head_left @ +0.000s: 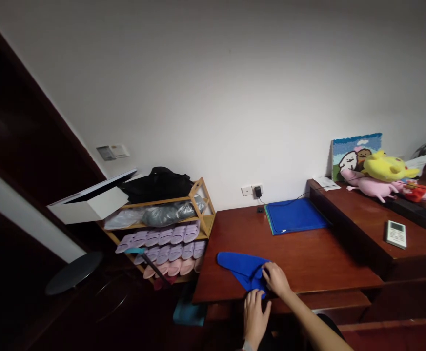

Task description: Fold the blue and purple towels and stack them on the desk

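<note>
Shows rack [202, 195] at 7 o'clock, holding slippers [165, 236], with bag [157, 185] on top; stool [74, 273] at 8. Includes, at 3 o'clock, picture [357, 148] upright behind plush toys [386, 167]; at 4, remote [396, 234] lying face up.

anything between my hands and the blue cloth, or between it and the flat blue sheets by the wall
Nothing visible: the right hand touches the crumpled blue cloth, the left hand is at its near edge, and only reddish-brown wooden tabletop separates the cloth from the flat blue sheets.
</note>
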A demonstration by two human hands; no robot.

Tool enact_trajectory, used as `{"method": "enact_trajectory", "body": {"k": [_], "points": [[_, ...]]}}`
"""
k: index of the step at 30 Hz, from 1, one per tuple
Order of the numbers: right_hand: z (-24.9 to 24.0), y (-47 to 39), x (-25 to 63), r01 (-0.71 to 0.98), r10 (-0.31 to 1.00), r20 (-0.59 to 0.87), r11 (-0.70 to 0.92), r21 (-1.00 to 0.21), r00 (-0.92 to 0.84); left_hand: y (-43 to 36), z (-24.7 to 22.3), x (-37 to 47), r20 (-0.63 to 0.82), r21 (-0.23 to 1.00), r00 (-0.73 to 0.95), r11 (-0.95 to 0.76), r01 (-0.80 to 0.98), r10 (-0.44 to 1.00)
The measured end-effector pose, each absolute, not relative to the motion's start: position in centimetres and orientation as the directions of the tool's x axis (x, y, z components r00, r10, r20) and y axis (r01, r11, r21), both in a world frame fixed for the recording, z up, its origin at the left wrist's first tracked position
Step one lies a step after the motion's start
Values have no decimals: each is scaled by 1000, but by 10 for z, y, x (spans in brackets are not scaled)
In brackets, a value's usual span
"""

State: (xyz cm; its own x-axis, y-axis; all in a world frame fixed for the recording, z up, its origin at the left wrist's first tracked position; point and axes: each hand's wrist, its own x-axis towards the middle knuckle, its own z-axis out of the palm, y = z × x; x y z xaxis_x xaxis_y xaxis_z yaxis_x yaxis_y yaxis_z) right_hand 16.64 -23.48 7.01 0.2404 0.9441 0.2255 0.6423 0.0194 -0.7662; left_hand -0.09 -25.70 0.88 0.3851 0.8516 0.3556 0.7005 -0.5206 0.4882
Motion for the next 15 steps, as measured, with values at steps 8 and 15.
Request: {"method": "enact_trajectory", "body": {"k": [8, 15], "points": [[109, -240, 236, 407, 805, 229, -16, -913, 547, -245, 31, -10, 343, 240, 552, -639, 731, 760], [152, -307, 343, 161, 644, 94, -46, -986, 759, -210, 91, -65, 492, 538, 275, -537, 650, 826]]}}
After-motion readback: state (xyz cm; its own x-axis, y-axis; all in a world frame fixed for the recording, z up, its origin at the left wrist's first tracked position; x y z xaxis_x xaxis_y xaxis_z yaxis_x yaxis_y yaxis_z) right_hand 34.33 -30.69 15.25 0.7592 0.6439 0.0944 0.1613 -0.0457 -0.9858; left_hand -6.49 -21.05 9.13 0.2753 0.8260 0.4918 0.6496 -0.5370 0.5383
